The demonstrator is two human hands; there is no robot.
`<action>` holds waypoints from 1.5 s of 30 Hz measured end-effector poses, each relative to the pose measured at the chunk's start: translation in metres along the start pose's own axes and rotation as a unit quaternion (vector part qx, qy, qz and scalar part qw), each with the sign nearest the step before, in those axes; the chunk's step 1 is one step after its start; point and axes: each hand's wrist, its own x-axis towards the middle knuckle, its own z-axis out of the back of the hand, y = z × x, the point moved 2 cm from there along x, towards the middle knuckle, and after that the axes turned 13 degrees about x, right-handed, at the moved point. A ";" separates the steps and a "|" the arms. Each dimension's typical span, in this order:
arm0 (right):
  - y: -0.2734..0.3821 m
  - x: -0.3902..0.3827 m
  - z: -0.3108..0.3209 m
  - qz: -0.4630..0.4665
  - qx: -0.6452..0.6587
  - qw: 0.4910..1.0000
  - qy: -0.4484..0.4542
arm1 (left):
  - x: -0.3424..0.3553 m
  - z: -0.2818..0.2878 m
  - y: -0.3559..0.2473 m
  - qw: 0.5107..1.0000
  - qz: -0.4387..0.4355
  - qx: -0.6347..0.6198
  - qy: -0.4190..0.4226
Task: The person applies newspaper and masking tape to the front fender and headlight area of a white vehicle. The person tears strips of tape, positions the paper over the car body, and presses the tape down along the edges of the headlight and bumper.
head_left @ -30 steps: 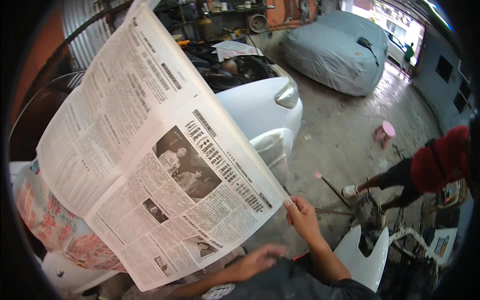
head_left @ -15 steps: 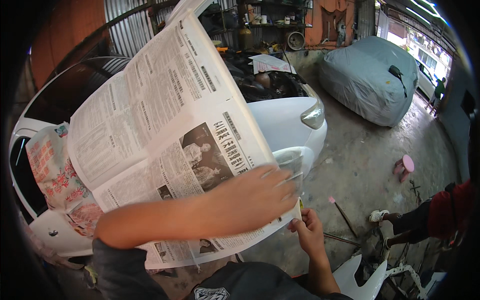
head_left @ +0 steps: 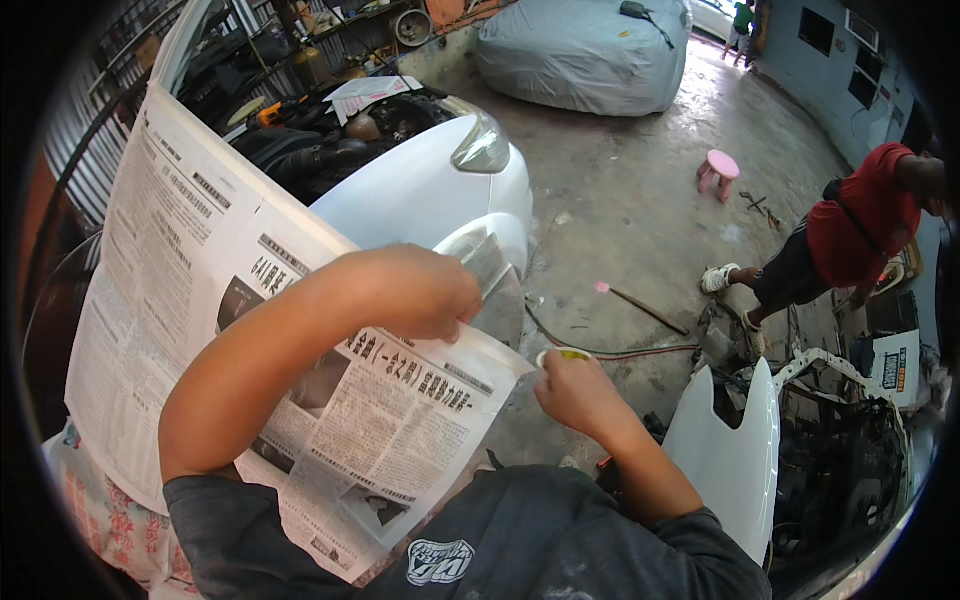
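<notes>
A large newspaper sheet [head_left: 400, 420] spreads across the left and front, taped along its upper edge by a pale strip [head_left: 235, 165]. My left hand [head_left: 435, 295] is closed at that edge, knuckles up and thumb down. What its fingers hold, if anything, is hidden. Just right of the paper's corner, my right hand [head_left: 580, 395] grips a tape roll [head_left: 565, 354] with a yellow inner side. Between roll and corner there seems to be a short stretch of tape.
Beyond the paper stands a white car fender [head_left: 400, 185] with a headlight [head_left: 482, 145] and an open engine bay. A covered car [head_left: 580, 55], a pink stool [head_left: 718, 172], a stick [head_left: 650, 312] and a hose [head_left: 620, 352] lie beyond. A person in red [head_left: 860, 225] stands right, near a loose white panel [head_left: 715, 450].
My view has swung right. My left hand has drawn back from near the right hand along the paper's edge. The right hand now sits apart from the paper, holding the tape roll.
</notes>
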 end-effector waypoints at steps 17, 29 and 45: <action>0.041 -0.014 -0.008 0.022 0.462 0.880 -0.106 | -0.030 0.014 0.027 0.997 -0.074 0.019 -0.033; 0.057 -0.037 0.008 0.061 0.384 0.916 -0.099 | -0.142 0.050 0.222 0.870 0.266 0.086 -0.406; 0.070 -0.042 -0.023 0.150 0.400 0.897 -0.118 | -0.205 0.052 0.292 0.804 0.198 0.026 -0.560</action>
